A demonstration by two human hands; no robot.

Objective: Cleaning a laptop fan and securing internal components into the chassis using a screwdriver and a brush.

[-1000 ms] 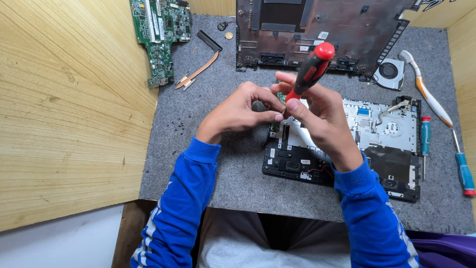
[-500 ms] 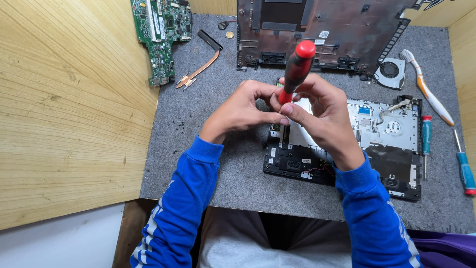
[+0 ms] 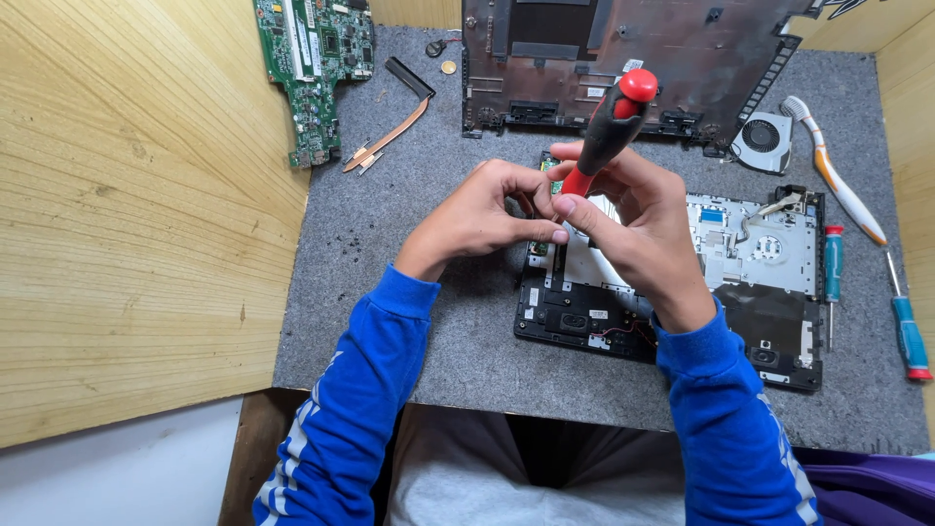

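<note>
Tilted further toward 1 o'clock since half a second ago: red-and-black screwdriver (image 3: 610,127), tip down at 7 o'clock over the opened laptop base (image 3: 769,255) on the grey surface (image 3: 409,292). Left hand (image 3: 487,209), fingers pinched narrow by the tip; right hand (image 3: 628,219), fingers wrapped round the shaft, nearer.

Right hand (image 3: 638,229) grips red-black screwdriver (image 3: 609,131), tip down on opened laptop base (image 3: 769,292). Left hand (image 3: 487,209) steadies beside tip. Green circuit board (image 3: 317,68) far left on grey table (image 3: 409,321); fan (image 3: 762,143) far right.
</note>
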